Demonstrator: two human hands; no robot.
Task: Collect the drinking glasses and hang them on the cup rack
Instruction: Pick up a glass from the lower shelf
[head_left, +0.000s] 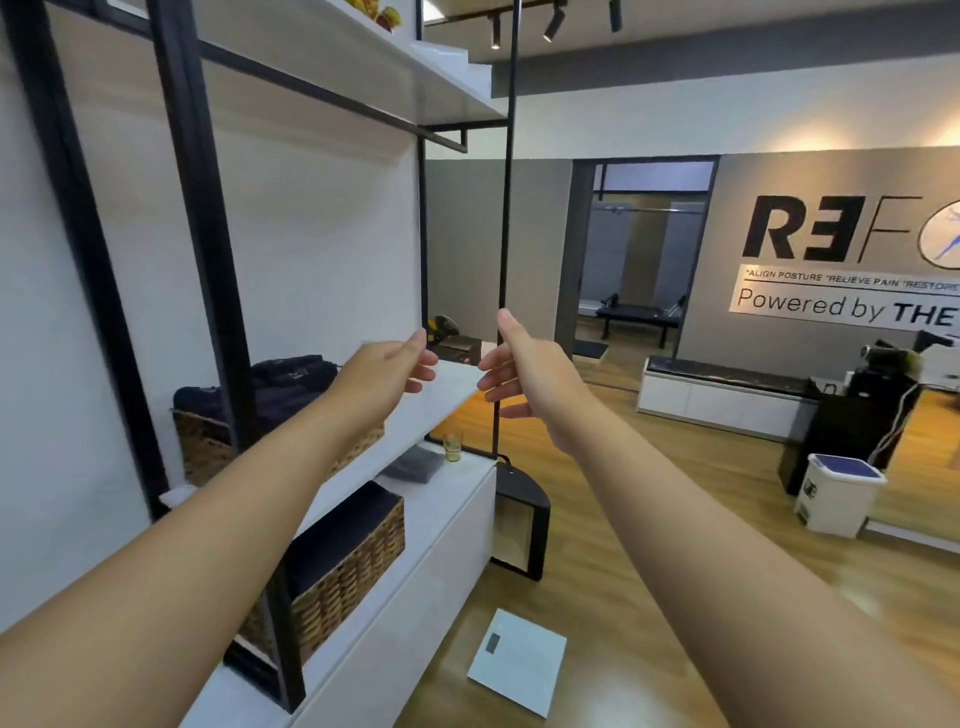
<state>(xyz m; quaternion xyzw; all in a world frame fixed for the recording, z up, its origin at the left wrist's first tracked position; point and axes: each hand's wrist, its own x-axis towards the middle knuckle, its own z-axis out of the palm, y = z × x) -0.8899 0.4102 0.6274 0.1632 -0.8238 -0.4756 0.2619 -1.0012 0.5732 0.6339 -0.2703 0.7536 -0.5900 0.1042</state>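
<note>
A clear drinking glass (453, 445) with a yellowish tint at its bottom stands on the white cabinet top (452, 499), at the far end near the black frame post. My left hand (387, 370) is stretched forward over the white middle shelf, fingers relaxed and holding nothing. My right hand (524, 371) reaches forward beside it, palm turned inward, fingers straight and empty. Both hands hover well above and short of the glass. No cup rack is in view.
A black-framed shelving unit (208, 249) with white shelves fills the left. Wicker baskets (343, 571) with dark cloth sit on it. A grey folded cloth (413, 464) lies beside the glass. A white scale (517, 660) lies on the wooden floor, a white bin (836, 493) stands right.
</note>
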